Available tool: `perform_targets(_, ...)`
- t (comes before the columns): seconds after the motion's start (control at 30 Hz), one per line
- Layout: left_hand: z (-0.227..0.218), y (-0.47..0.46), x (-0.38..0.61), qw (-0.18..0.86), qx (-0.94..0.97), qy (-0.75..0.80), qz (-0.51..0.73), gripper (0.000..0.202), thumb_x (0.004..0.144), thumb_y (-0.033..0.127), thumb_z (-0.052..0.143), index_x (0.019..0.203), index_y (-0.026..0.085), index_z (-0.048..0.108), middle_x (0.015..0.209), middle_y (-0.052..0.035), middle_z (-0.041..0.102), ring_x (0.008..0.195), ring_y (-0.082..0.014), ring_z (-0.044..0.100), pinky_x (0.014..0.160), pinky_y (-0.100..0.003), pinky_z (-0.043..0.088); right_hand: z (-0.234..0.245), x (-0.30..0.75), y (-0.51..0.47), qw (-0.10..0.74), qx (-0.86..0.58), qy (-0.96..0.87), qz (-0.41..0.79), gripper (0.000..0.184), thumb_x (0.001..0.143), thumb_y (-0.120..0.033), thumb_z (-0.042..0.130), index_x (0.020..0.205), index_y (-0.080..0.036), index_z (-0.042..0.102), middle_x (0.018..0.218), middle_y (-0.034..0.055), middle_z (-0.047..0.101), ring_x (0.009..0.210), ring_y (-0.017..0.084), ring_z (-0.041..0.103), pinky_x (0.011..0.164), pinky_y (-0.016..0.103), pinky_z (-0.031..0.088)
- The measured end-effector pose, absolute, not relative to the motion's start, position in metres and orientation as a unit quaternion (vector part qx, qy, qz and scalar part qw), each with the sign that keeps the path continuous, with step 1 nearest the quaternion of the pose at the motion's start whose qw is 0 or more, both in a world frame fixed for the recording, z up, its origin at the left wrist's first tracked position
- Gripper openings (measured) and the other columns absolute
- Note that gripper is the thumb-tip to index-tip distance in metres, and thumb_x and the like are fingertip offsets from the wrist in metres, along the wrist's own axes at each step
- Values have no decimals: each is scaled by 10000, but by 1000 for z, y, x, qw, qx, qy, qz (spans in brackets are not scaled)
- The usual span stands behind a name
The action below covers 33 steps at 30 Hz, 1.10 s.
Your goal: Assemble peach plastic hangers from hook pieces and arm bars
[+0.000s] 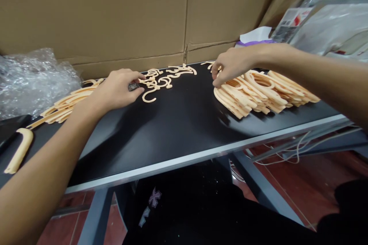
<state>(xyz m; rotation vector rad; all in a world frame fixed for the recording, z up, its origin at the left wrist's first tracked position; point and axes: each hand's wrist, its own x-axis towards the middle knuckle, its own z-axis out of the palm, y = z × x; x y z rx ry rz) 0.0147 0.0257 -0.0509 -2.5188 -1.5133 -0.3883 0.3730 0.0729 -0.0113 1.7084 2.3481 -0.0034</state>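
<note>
My left hand (119,88) is half closed over the table, with a small dark piece (133,87) between thumb and fingers; its kind is unclear. Just beyond its fingertips lie several loose cream plastic hooks (149,100), like those of clothes hangers. My right hand (234,65) is curled at the left end of a pile of cream plastic hanger bodies (244,99). Its thumb and fingertips come close together, and what they grip, if anything, cannot be made out. A few more hooks (207,63) lie behind these fingers.
More cream hanger pieces (64,105) lie left, beside crumpled clear plastic wrap (37,78). A curved cream piece (20,151) rests near the front left. Cardboard (129,15) stands along the back of the black table (172,130). A clear bottle (299,11) and plastic bags (342,23) are at right.
</note>
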Motion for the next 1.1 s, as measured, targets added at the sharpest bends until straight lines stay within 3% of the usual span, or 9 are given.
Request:
perform_targets(0.33,-49,21,17,95,-838,-524,-114,525,934,446,485,1315,200,750,1237,-125,778,1213,-346,706,1103,-481,528,-8,363,62,112,589,800,19,360,812,-553,763,974,-239,831,1023,113,819,1036,376,750,863,499,592)
perform_targets(0.47,-50,24,16,88,-845,-513,-123,528,926,435,497,1314,187,755,1230,-138,778,1206,-352,711,1111,-483,526,-5,367,64,138,584,800,-3,428,794,-645,776,1044,-304,842,1106,49,825,1093,370,749,895,496,593)
perform_targets(0.6,-52,27,15,89,-847,-508,-131,486,913,419,533,1306,241,757,1221,-107,781,1200,-347,709,1112,-489,530,-4,371,66,155,573,805,-9,585,781,-681,809,1168,-244,830,1224,90,801,1167,380,727,957,495,566)
perform_targets(0.7,-52,27,14,88,-849,-504,-129,477,914,424,528,1296,253,755,1208,-92,783,1196,-334,707,1115,-475,534,-6,374,68,165,556,814,-7,642,751,-739,813,1202,-281,818,1219,78,795,1172,388,722,951,519,578)
perform_targets(1.0,-51,26,15,102,-852,-500,-121,561,914,476,465,1291,177,754,1185,-147,786,1177,-354,727,1085,-487,552,-11,372,70,143,589,795,23,575,760,-733,747,1173,-340,821,1092,46,809,1095,388,740,880,523,598)
perform_targets(1.1,-51,26,16,102,-853,-498,-120,565,918,473,462,1290,165,755,1174,-153,787,1171,-355,729,1083,-494,555,-11,369,69,130,602,788,14,513,787,-662,758,1139,-297,828,1088,66,812,1098,390,733,896,511,582)
